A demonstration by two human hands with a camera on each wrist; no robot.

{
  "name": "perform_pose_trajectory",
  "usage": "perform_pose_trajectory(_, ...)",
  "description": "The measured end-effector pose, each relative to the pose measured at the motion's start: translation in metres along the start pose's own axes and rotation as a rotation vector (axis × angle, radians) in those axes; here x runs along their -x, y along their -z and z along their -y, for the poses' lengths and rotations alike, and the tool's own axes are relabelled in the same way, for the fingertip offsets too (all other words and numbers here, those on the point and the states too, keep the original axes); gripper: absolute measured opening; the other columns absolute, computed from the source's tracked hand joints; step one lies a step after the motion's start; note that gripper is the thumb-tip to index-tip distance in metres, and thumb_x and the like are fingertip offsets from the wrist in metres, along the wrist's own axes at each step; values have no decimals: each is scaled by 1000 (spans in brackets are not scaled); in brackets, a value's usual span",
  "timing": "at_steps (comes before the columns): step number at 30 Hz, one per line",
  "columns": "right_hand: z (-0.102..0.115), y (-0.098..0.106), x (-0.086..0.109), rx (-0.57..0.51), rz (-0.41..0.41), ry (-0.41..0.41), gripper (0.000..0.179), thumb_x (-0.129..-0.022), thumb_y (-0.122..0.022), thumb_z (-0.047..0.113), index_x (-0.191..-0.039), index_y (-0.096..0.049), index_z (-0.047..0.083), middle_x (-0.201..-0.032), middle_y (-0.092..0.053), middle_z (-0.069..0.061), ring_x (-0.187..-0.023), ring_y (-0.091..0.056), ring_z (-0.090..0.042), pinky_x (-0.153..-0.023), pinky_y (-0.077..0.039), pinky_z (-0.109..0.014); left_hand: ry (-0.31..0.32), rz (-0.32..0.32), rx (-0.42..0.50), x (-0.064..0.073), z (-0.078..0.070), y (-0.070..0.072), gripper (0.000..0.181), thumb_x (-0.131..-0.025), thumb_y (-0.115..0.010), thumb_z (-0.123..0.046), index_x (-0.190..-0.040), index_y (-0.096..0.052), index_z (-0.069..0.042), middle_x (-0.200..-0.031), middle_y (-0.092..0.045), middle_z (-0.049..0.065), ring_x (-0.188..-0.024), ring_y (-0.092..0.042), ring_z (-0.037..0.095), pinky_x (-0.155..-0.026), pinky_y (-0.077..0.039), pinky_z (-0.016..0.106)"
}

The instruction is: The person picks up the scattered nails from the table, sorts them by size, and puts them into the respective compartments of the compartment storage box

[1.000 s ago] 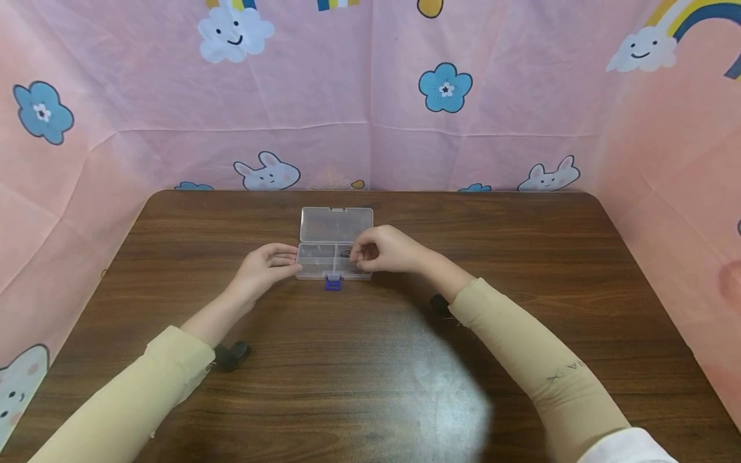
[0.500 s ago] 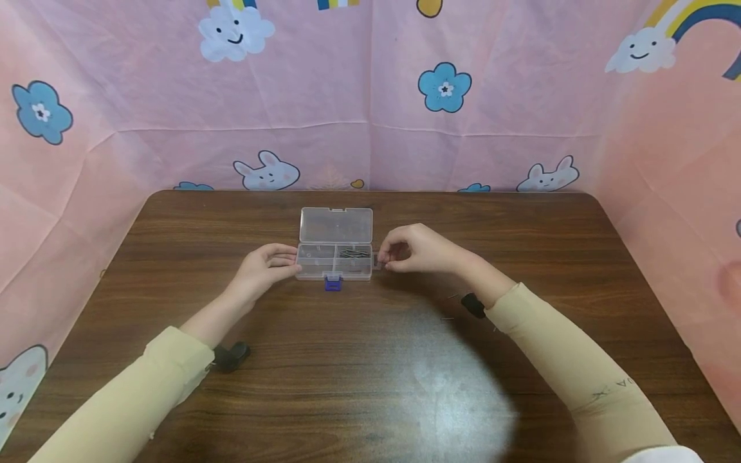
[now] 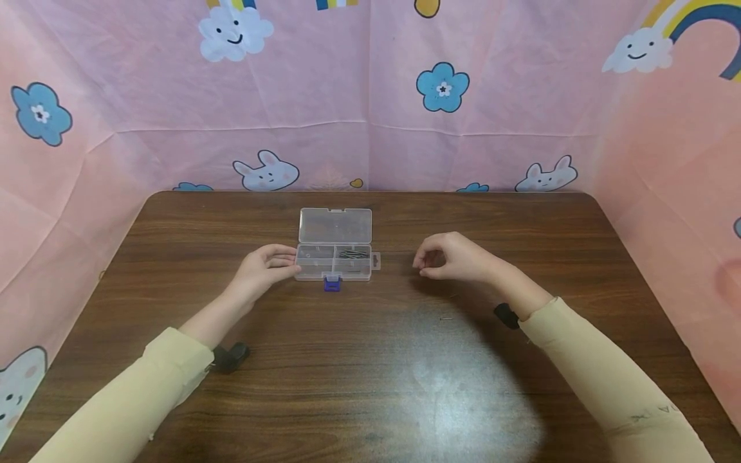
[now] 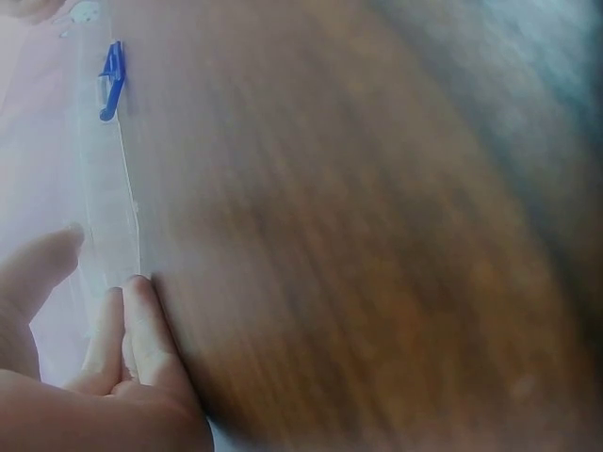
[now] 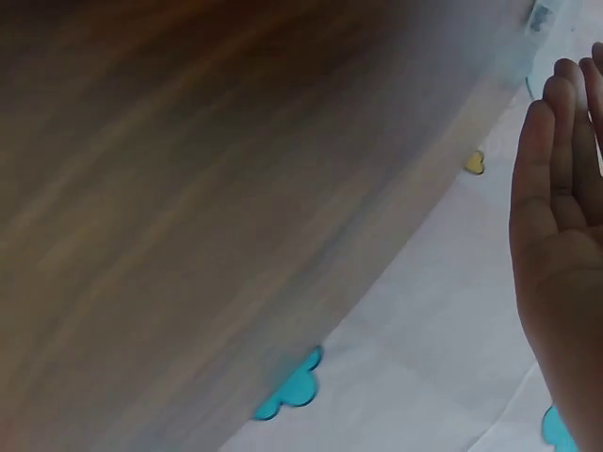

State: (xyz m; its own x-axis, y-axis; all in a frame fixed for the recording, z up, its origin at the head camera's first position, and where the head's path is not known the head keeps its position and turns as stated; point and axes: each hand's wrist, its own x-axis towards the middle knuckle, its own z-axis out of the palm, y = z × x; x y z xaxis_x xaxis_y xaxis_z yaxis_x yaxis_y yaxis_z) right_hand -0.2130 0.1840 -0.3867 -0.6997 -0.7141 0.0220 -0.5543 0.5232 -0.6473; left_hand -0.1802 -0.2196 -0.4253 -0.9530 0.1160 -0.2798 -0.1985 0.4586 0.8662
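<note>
A clear plastic compartment box with a blue latch lies with its lid raised back. Thin dark metal pins fill its back right compartment. At the box's left end, my left hand rests with fairly straight fingers; in the left wrist view the fingertips meet the box's side. To the right of the box, my right hand hovers over the table, fingers loosely bent and nothing visible between them. One thin metal pin lies on the wood in front of it.
The brown wooden table ends at the back against a pink patterned cloth. A small hanging tab juts from the box's right side. Another faint pin lies in the shadow under my right hand.
My right hand has moved from over the box's right compartments out to the right, uncovering the pins inside. The left hand and the box have stayed in place.
</note>
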Motion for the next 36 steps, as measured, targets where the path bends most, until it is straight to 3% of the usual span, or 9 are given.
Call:
perform_pose_trajectory(6, -11, -1, 19, 6, -7, -48, 9, -93, -79, 1, -100, -78, 6, -99, -77, -4, -90, -72, -17, -82, -63, -41, 5, 2, -3, 0, 1, 0, 56, -103, -72, -24, -150, -53, -1, -148, -61, 23, -136, -59, 32, -103, -51, 28)
perform_pose_trajectory(11, -20, -3, 31, 17, 11, -70, 8, -93, -78, 2, -99, -78, 8, -98, -77, -2, -89, -72, -15, -82, -63, -39, 7, 0, -5, 1, 1, 0, 55, -103, -73, -23, -150, -54, -1, -147, -61, 23, -136, -60, 32, -100, -50, 24)
perform_pose_trajectory(19, -27, -3, 44, 12, 37, -93, 8, -93, -80, 3, -97, -77, 10, -94, -76, -1, -86, -71, -14, -78, -63, -36, 4, 4, 2, 1, 0, 0, 55, -103, -72, -22, -150, -53, 0, -148, -61, 24, -137, -59, 34, -106, -50, 31)
perform_pose_trajectory(25, -32, -4, 51, 23, 45, -97, 10, -91, -81, 2, -96, -77, 10, -94, -76, 0, -86, -70, -11, -77, -63, -34, 0, 3, 0, 0, 0, 0, 56, -103, -72, -22, -150, -52, 0, -148, -61, 24, -137, -59, 34, -102, -50, 24)
perform_pose_trajectory(34, -34, -4, 55, 42, 47, -99, 12, -89, -82, 2, -94, -76, 11, -92, -74, 1, -83, -67, -9, -74, -60, -28, 11, 3, 6, 1, -2, 0, 57, -103, -72, -23, -151, -52, 0, -149, -60, 24, -139, -58, 35, -111, -49, 37)
perform_pose_trajectory(36, -34, -5, 55, 46, 44, -97, 12, -89, -82, 2, -93, -75, 11, -92, -74, 1, -82, -66, -9, -73, -59, -27, 10, 3, 7, 1, -2, 0, 56, -103, -72, -22, -150, -52, 1, -149, -60, 24, -138, -59, 35, -108, -50, 33)
